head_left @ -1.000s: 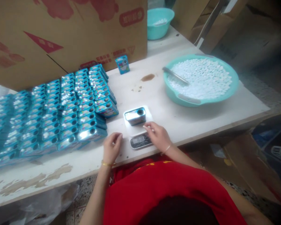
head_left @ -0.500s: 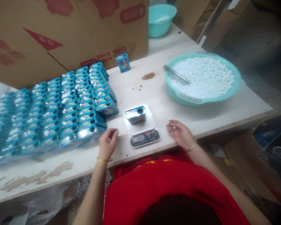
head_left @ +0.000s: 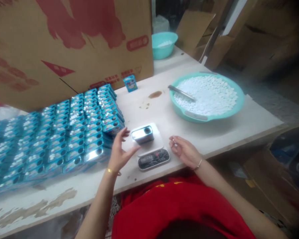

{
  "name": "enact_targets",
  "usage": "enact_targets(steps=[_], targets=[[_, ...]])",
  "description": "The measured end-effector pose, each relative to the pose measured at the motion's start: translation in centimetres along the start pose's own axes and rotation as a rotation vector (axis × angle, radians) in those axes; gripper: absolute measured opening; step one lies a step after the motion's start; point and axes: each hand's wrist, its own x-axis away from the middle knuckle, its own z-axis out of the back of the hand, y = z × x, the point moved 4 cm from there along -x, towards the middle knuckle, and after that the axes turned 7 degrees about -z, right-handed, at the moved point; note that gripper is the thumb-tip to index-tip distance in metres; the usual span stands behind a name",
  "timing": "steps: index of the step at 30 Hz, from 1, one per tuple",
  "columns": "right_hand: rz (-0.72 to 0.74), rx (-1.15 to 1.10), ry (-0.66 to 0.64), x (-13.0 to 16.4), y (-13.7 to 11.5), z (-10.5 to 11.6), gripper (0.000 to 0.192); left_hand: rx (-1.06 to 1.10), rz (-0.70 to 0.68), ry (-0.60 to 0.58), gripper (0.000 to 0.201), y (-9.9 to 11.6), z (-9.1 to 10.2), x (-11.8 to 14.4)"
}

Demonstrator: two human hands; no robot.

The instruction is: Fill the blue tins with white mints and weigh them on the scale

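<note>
One small tin (head_left: pixel 143 134) lies on its broad side on the white platform of a digital scale (head_left: pixel 153 158), near the front edge of the bench (head_left: pixel 214 132). Its long axis runs roughly from 8 to 2 o'clock, and its upper face, with a dark round opening toward the 2 o'clock end, is turned up. The left hand (head_left: pixel 121 153) sits just beside the tin at its 8 o'clock side, its grip spread wide, fingers extended toward the tin; whether the fingertips touch the tin cannot be told. The right hand (head_left: pixel 185 152) lies at 4 o'clock of the tin, apart from it, palm up, its grip narrow with the fingertips pinched on a small white tablet (head_left: pixel 175 144). At 9 o'clock of the scale, rows of blue tins (head_left: pixel 64 132) stand packed together on the bench. At 2 o'clock sits a teal basin (head_left: pixel 206 118) filled with white tablets, a metal scoop (head_left: pixel 181 93) resting in it. A single upright blue tin (head_left: pixel 130 83) stands at 12 o'clock against a large cardboard box (head_left: pixel 64 49). A smaller teal bowl (head_left: pixel 163 44) sits beyond it.
</note>
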Motion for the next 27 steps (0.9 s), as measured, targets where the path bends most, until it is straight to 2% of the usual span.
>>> enact_targets(steps=[2,3,5,6,8,11,13,17,22,24,27], targets=[[-0.08,-0.095,-0.051,0.1,0.3,-1.6,0.019,0.086,-0.003,-0.04,0.085,-0.6,-1.9,-0.8],[-0.12,-0.133,-0.066,0.2,0.5,-2.4,0.016,0.123,-0.002,-0.056,0.083,-0.9,-2.8,-1.2],[-0.185,-0.201,-0.086,0.4,0.9,-3.6,0.014,0.161,-0.027,-0.067,0.065,-0.8,-4.0,-2.0],[-0.206,-0.235,-0.091,0.5,1.1,-4.0,0.015,0.149,-0.078,-0.072,0.053,-0.3,-4.2,-2.3],[-0.207,-0.315,-0.09,0.5,1.2,-4.7,0.015,0.043,-0.279,-0.105,0.036,1.6,-4.0,-2.9],[-0.155,-0.41,-0.08,0.2,1.1,-5.6,0.014,-0.215,-0.578,-0.131,0.04,4.3,-3.1,-2.9],[-0.143,-0.437,-0.049,-0.1,1.2,-6.1,0.013,-0.336,-0.638,-0.134,0.044,4.7,-2.7,-2.8],[-0.18,-0.442,0.01,-0.6,1.8,-6.8,0.011,-0.39,-0.587,-0.157,0.05,3.3,-3.2,-2.1],[-0.152,-0.402,0.002,-0.3,1.6,-6.6,0.005,-0.211,-0.433,-0.118,0.044,1.9,-3.6,-1.2],[-0.142,-0.361,0.006,-0.2,1.3,-6.2,0.005,-0.078,-0.326,-0.089,0.041,1.2,-3.8,-1.0],[-0.122,-0.324,0.013,0.0,0.8,-5.4,0.008,0.154,-0.085,-0.014,0.038,-0.5,-4.6,-0.9]])
